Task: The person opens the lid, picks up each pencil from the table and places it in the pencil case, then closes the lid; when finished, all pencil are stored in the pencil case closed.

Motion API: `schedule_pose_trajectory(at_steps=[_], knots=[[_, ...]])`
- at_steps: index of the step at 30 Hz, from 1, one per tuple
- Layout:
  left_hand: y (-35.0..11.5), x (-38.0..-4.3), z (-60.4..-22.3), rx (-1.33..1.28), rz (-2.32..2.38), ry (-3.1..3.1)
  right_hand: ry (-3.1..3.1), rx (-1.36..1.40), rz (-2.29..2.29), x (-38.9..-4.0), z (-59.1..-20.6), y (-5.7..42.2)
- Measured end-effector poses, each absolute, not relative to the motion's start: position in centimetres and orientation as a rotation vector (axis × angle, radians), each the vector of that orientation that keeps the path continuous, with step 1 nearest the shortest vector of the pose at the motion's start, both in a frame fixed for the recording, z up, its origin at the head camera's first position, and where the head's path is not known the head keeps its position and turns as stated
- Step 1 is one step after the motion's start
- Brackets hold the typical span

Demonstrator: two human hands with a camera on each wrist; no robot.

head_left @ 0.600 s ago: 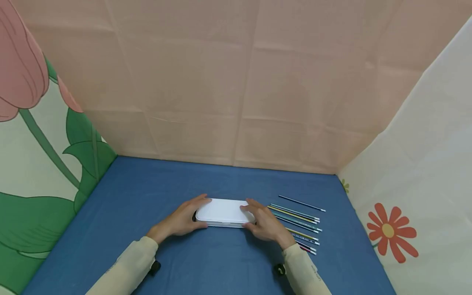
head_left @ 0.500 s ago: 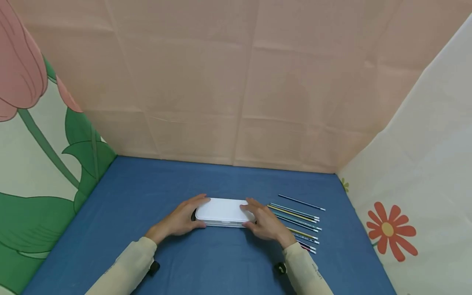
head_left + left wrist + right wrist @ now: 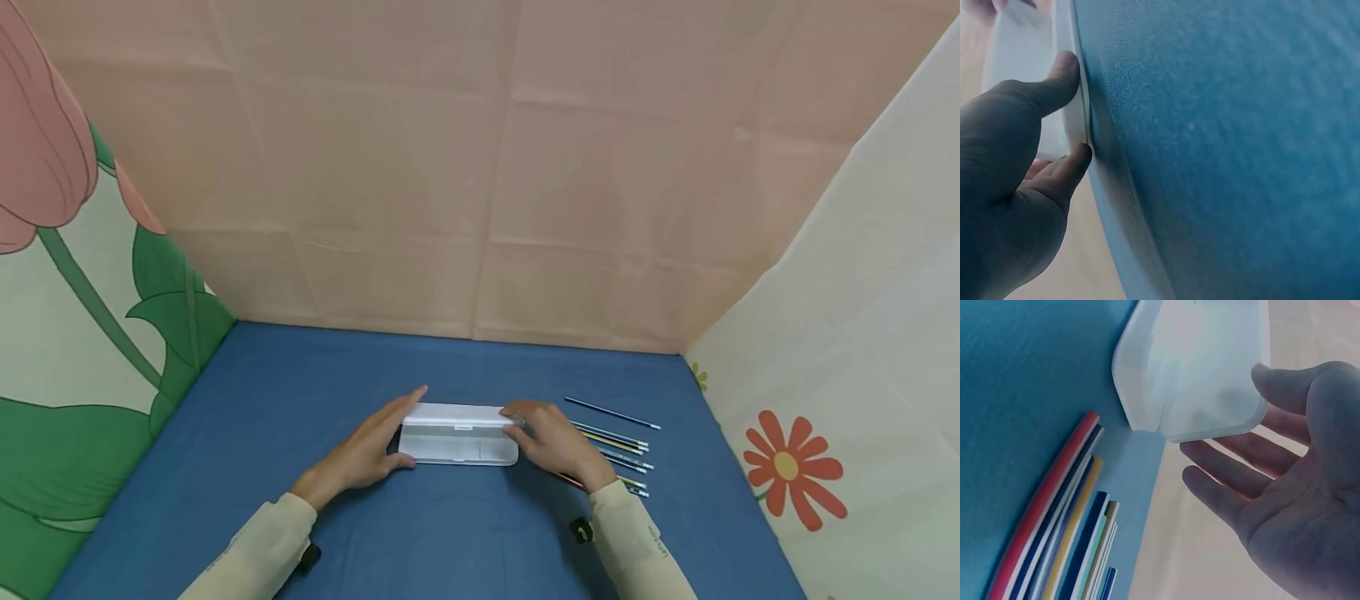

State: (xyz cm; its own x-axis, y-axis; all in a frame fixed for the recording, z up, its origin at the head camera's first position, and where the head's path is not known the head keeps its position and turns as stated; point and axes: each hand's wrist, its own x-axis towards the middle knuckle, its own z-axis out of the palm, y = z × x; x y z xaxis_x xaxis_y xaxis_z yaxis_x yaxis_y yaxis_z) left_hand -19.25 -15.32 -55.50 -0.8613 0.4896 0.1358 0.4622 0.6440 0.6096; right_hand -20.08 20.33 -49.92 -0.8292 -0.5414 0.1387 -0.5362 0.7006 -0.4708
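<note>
Head view: the left hand [image 3: 360, 457] is spreading partway open, bracing the white case [image 3: 442, 452] between thumb and fingers; that case is sitting between both hands, lid [image 3: 457, 414] already raised; the right hand [image 3: 557, 446] is pinching the lid; pencils [image 3: 615, 442] are lying beside it, outside the case.

Case [image 3: 431, 450] has both ends taken: left hand [image 3: 356, 458] at one, right hand [image 3: 555, 442] on the tilted-up lid [image 3: 453, 413] at the other. Lid blocks entry from the far side; inside reachable from above and near side, over the low front wall. Pencils [image 3: 612, 442] obstruct the right, partly hidden by the right hand. Desk [image 3: 442, 533] room: near side between forearms, left, and a strip before the back sheet [image 3: 480, 208].
</note>
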Motion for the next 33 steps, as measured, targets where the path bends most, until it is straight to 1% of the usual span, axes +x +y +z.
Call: schedule_pose_trajectory(at_steps=[6,20,27,33], knots=[[-15.2,-19.4,-55.5,0.786,1.087,2.771,3.008,-0.901,-0.845,-20.6,-49.5,20.5],[-14.9,-19.3,-55.4,0.802,1.102,2.808,3.320,-0.647,-1.166,-21.9,-50.7,19.4],[-14.8,-19.2,-55.3,0.741,1.097,2.818,3.266,-0.671,-1.266,-21.9,-51.5,19.6],[-15.2,-19.0,-55.3,0.722,1.080,2.828,3.070,-0.661,-1.174,-21.4,-51.9,20.2]])
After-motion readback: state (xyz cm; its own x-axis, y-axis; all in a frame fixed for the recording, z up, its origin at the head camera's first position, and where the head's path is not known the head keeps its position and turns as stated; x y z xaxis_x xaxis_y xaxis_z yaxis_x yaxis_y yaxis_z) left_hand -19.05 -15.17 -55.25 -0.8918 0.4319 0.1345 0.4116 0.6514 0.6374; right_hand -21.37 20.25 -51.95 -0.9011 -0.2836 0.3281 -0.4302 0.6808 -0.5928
